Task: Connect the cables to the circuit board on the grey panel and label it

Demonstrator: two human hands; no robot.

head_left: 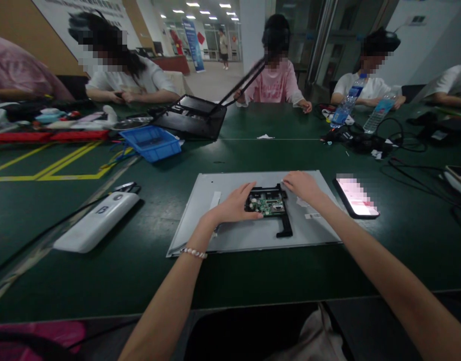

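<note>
In front of me, a flat silver-grey panel (230,240) lies on the green table. On it is a black plastic bracket (286,225) with a green circuit board (268,204) inside. My left hand (236,204) spans the left side of the bracket, fingers at the far edge and thumb at the near edge. My right hand (301,184) is closed beside the bracket's far right corner, its fingertips pinched together. Whatever is between those fingertips is too small to make out.
A smartphone (356,195) lies right of the panel, and a white power bank (98,220) with a cable lies left. Farther back are a blue tray (151,143), a dark monitor shell (192,118) and water bottles (348,103). Several people sit across the table.
</note>
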